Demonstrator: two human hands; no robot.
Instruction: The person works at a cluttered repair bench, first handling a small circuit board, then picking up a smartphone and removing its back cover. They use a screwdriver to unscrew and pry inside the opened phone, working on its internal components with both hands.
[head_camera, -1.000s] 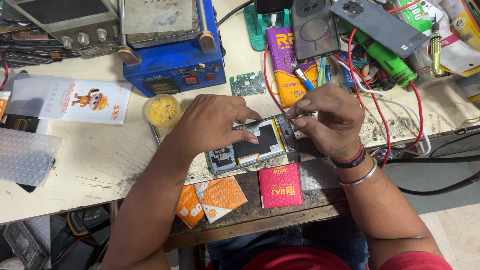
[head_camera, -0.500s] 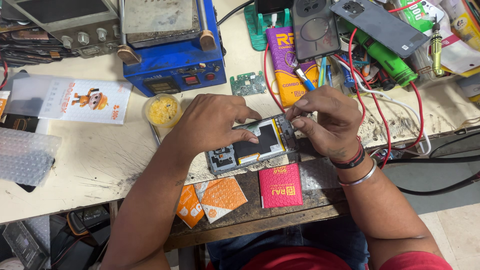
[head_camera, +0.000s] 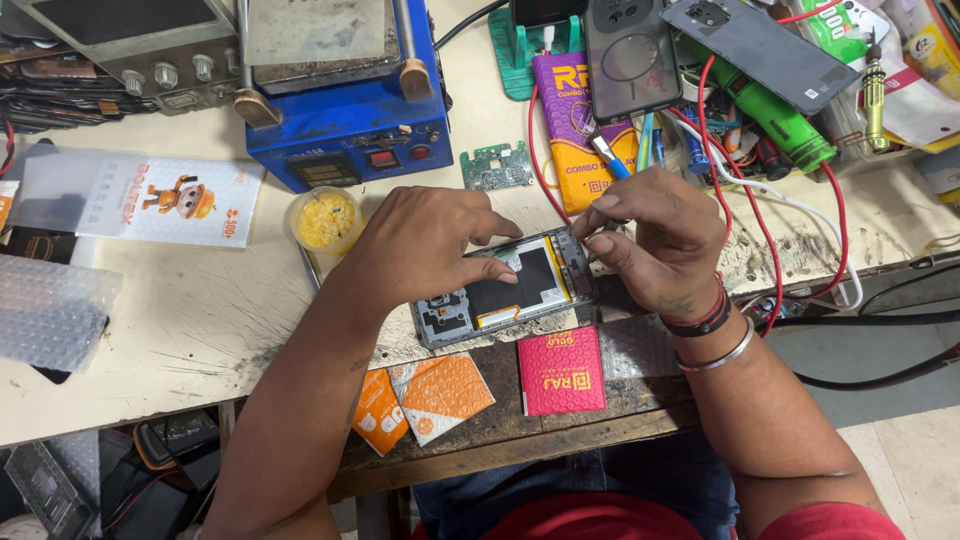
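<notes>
- Opened phone (head_camera: 505, 288): lies flat, back cover off, near the front edge of the workbench (head_camera: 200, 330); dark battery and inner frame exposed. All places below are given from this phone.
- Left hand (head_camera: 420, 240): rests on the phone's upper left part, fingers spread and pressing down on it, fingertips on the battery area; it steadies the phone rather than closing around it.
- Right hand (head_camera: 655, 240): at the phone's right end, thumb and forefinger pinched together over that end; whatever they pinch is too small to make out.
- Small yellow pot (head_camera: 325, 220): just left of and behind the phone, beside the left wrist.
- Blue heating machine (head_camera: 345, 120): behind the phone to the left, well apart.
- Small green circuit board (head_camera: 497, 165): directly behind the phone, near the left hand's knuckles.
- Purple packet (head_camera: 570, 130): behind the phone, beyond the right hand's fingers.
- Red wires (head_camera: 745, 230): loop behind and right of the phone, passing the right wrist.
- Pink packet (head_camera: 561, 371): just in front of the phone, toward the person.
- Orange packets (head_camera: 425, 398): in front of the phone to the left, overlapping one another.
- Bubble wrap (head_camera: 50, 310): far left of the phone, at the bench's edge.
</notes>
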